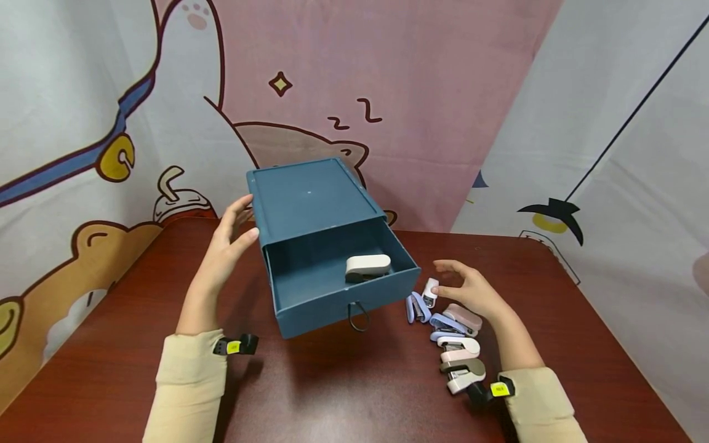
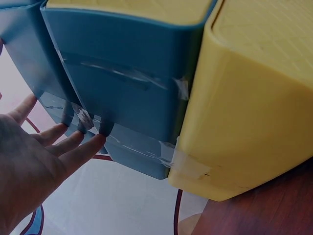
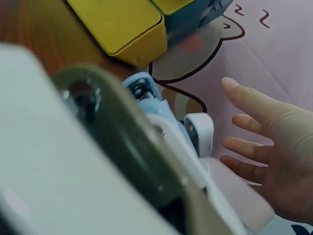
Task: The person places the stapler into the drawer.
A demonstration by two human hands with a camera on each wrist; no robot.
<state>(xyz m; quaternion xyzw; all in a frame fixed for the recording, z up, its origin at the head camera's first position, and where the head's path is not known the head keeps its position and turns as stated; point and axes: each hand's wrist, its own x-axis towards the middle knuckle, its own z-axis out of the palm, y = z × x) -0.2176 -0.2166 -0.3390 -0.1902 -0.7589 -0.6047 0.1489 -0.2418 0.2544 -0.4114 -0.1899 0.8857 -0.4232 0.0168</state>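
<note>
A blue drawer unit (image 1: 310,197) stands at the middle of the table, its top drawer (image 1: 332,311) pulled out. Inside the drawer lies a white stapler (image 1: 368,264). My left hand (image 1: 224,246) is at the unit's left side; in the left wrist view its spread fingertips touch the blue wall (image 2: 122,93). To the right of the drawer hovers my right hand (image 1: 471,292), fingers loosely bent and holding nothing. Closest to its thumb is a small white stapler (image 1: 429,292). Below the hand lie lavender staplers (image 1: 418,307), a pink stapler (image 1: 464,317) and an olive-and-white stapler (image 1: 464,372).
Yellow drawer sections (image 2: 254,112) adjoin the blue ones, with clear tape across the side. A pink-and-white stapler (image 1: 460,348) lies in the row on the brown table (image 1: 343,400). Behind hangs a printed cartoon curtain (image 1: 432,92).
</note>
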